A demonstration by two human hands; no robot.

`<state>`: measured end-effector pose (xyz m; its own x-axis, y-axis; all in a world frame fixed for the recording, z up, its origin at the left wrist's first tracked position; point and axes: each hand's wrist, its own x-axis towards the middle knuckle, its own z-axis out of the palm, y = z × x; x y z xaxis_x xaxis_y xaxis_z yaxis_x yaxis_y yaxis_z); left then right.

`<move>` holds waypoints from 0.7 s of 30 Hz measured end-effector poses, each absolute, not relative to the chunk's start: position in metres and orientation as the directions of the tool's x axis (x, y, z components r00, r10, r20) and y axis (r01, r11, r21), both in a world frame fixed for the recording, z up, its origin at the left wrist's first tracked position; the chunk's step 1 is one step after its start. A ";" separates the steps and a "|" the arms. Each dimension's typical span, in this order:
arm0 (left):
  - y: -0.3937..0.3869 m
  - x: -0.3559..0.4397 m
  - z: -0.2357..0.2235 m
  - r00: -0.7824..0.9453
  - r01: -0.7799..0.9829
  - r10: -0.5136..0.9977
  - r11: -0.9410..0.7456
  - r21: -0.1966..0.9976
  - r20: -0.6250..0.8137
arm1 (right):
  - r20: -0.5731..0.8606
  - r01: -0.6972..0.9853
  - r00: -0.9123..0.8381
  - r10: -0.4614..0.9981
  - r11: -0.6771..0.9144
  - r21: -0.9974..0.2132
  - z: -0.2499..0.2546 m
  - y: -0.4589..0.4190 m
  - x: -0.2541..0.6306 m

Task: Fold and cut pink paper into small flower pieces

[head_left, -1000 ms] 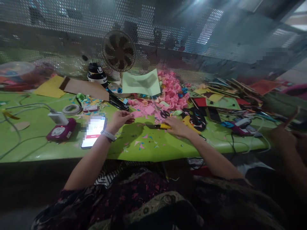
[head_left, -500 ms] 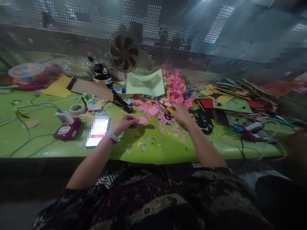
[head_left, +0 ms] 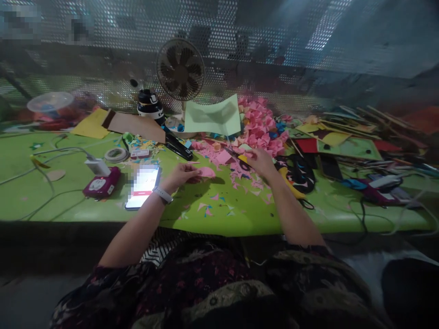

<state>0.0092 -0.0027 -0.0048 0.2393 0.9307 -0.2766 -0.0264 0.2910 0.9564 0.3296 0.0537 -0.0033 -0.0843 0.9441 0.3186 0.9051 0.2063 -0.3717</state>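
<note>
My left hand (head_left: pixel 183 177), with a pale band at the wrist, pinches a small piece of pink paper (head_left: pixel 207 172) just above the green tabletop. To its right, my right hand (head_left: pixel 259 163) has its fingers closed at the yellow-and-dark handles of a pair of scissors (head_left: pixel 244 164). The scissors' blades point away to the upper left, over pink paper scraps (head_left: pixel 224 157). Beyond my right hand rises a heap of folded pink paper pieces (head_left: pixel 261 125). A light green sheet (head_left: pixel 212 116) stands curved behind the scraps.
A lit phone (head_left: pixel 143 186) and a maroon power box (head_left: pixel 102 182) with cables lie at left. A black stapler (head_left: pixel 179 145) is behind my left hand. A yellow-and-black tool (head_left: pixel 291 185) lies beside my right forearm. Coloured card sheets (head_left: pixel 346 146) pile up at right.
The camera view has shifted slightly, so the table's things appear a little to the right. Both hands keep nearly the same places. More of the yellow-and-black tool shows beside my right forearm.
</note>
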 end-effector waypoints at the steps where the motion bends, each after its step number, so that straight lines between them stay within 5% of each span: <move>1: -0.003 0.009 -0.004 0.217 -0.046 0.941 0.276 0.960 -0.260 | 0.338 0.896 -0.054 0.940 0.195 -0.398 0.000 0.054 0.332; 8: -0.004 0.008 0.002 0.110 -0.150 0.975 0.210 0.966 -0.195 | 0.422 0.861 0.073 0.904 0.156 -0.484 0.036 0.032 0.374; 15: -0.003 0.005 0.002 0.030 -0.227 0.992 0.127 0.966 -0.124 | 0.226 0.943 0.149 0.963 -0.070 -0.325 0.062 -0.016 0.418; 21: -0.006 0.008 0.003 0.144 -0.117 0.964 0.243 0.963 -0.225 | 0.171 0.946 0.076 0.982 -0.016 -0.325 0.058 -0.012 0.424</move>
<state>0.0084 -0.0056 0.0028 0.1444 0.9635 -0.2254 -0.1169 0.2428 0.9630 0.4241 -0.0115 0.0580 0.0756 0.9823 0.1714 0.9457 -0.0161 -0.3247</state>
